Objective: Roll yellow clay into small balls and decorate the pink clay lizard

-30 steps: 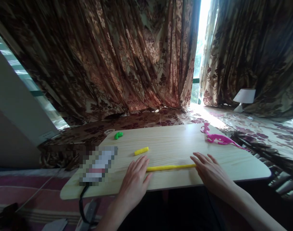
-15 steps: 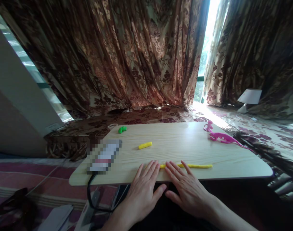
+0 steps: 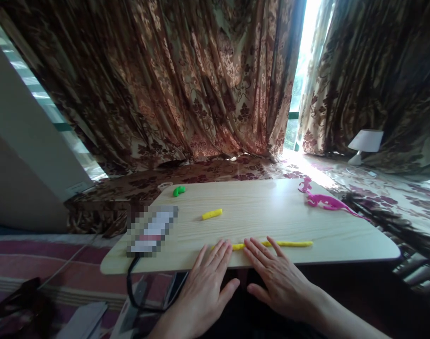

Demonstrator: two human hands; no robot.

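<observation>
A long, thin roll of yellow modelling clay lies along the table's near edge. My left hand rests palm down with its fingertips over the roll's left part, fingers stretched out. Beside it, my right hand is also flat, its fingertips covering the roll's middle. Between the hands a short stretch of the roll shows, and its right end sticks out past my right fingers. A shorter, thicker stick of yellow clay lies farther back, apart from both hands.
The pale wooden table carries a small green clay piece at the back left and a pink dinosaur-like figure at the right. A pixelated device with a black cable lies at the left. A white lamp stands beyond.
My hands have moved slightly apart and a little toward me, the left one shifting left. More of the yellow roll shows between them.
</observation>
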